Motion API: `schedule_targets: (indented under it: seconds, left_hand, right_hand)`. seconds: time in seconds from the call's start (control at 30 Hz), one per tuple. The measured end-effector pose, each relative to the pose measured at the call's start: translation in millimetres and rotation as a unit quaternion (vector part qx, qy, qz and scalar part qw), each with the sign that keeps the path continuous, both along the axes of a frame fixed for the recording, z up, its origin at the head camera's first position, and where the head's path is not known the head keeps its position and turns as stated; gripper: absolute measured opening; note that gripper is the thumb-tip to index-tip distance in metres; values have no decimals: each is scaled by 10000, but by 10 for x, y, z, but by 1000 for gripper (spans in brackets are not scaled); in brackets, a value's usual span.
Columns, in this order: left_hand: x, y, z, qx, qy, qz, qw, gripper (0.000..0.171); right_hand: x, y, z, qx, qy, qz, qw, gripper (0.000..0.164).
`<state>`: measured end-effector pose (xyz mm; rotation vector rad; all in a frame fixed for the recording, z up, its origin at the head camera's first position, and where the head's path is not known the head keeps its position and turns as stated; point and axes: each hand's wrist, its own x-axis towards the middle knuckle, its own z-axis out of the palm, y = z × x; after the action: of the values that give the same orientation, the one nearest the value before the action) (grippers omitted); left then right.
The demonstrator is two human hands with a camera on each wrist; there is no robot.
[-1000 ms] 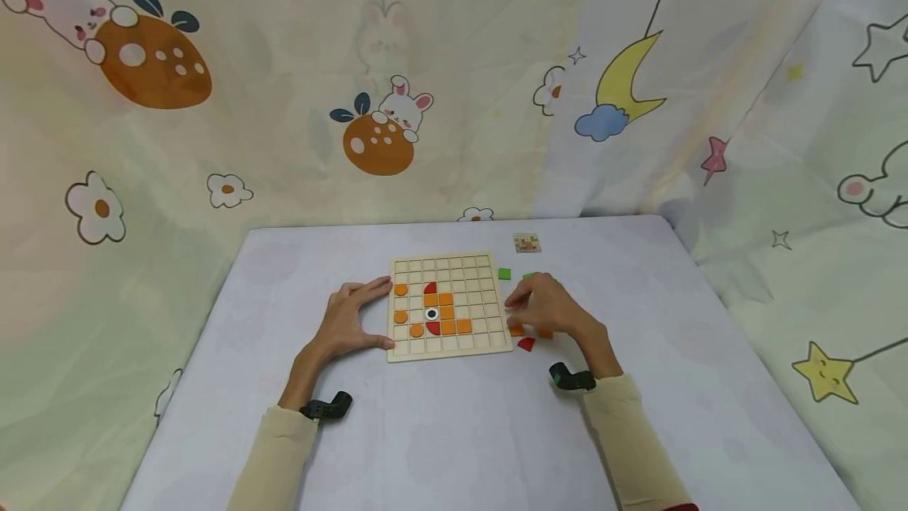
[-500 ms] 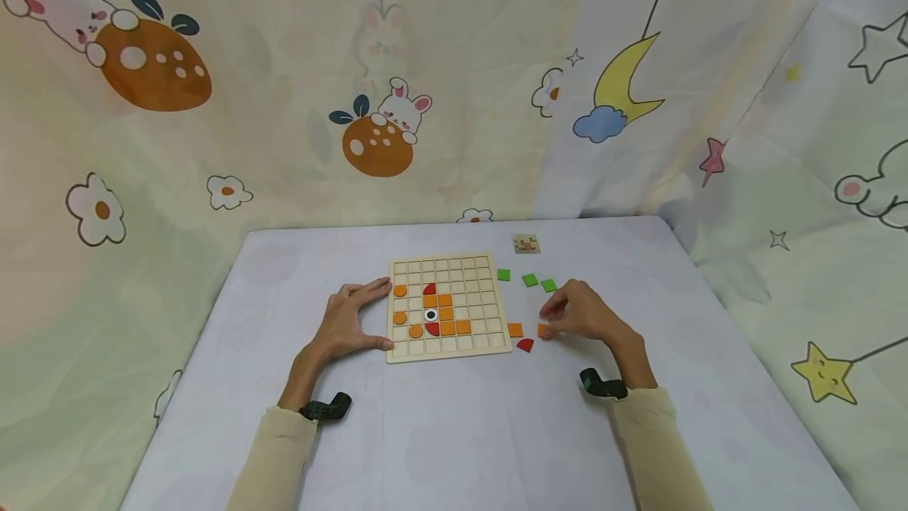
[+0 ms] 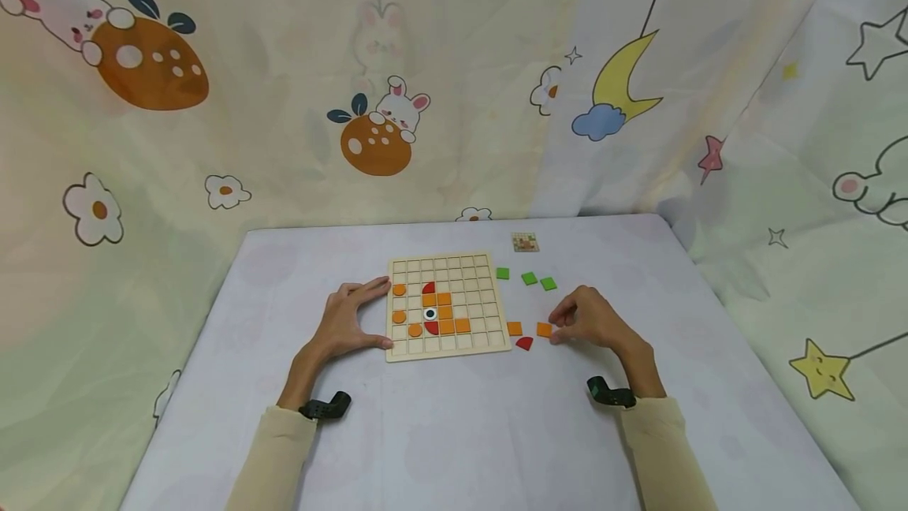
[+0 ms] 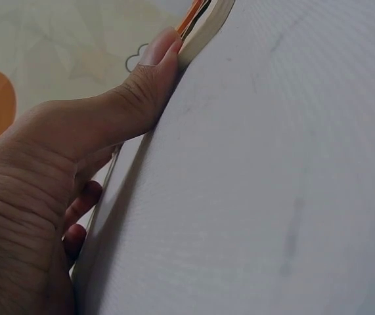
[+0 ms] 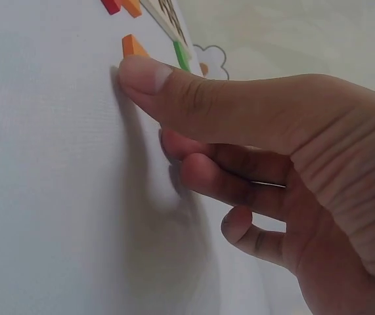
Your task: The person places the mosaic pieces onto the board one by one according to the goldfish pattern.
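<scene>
A pale wooden grid board (image 3: 471, 274) lies on the table, bearing orange squares and discs, red quarter-round pieces and a white disc with a black dot. Along its left edge rests my left hand (image 3: 344, 326), fingers fairly straight, thumb spread toward the near corner. The left wrist view has the left thumb (image 4: 148, 85) against the board's edge. To the right of the board, my right hand (image 3: 592, 318) pinches the right end of an orange square tile (image 3: 543, 330) lying on the table. In the right wrist view its thumb covers part of that tile (image 5: 132, 46); the index fingertip is hidden.
Another orange square (image 3: 514, 329) and a red quarter-round piece (image 3: 524, 344) lie between the board and my right hand. Several green tiles (image 3: 529, 278) sit farther back, below a small patterned card (image 3: 525, 242). A printed curtain (image 3: 284, 140) hangs behind the table.
My right hand has moved right from beside the board to the farther orange square, uncovering the green tiles and the nearer orange square. My left hand has stayed at the board's edge.
</scene>
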<state>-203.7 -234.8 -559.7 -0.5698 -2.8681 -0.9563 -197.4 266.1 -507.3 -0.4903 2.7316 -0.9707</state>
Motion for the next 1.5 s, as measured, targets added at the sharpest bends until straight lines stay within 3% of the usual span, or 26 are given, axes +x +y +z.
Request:
schedule_targets:
  seconds: [0.6, 1.1, 1.5]
  left_hand:
    - [-5, -2, -1, 54, -196, 48, 9998, 118]
    - [-2, -2, 0, 67, -123, 16, 9999, 119]
    - [17, 6, 5, 48, -63, 24, 10000, 117]
  right_hand:
    - [2, -7, -70, -139, 138, -97, 9998, 17]
    - [-8, -21, -91, -153, 397, -70, 9991, 16]
    - [-55, -163, -41, -183, 643, 259, 9974, 16]
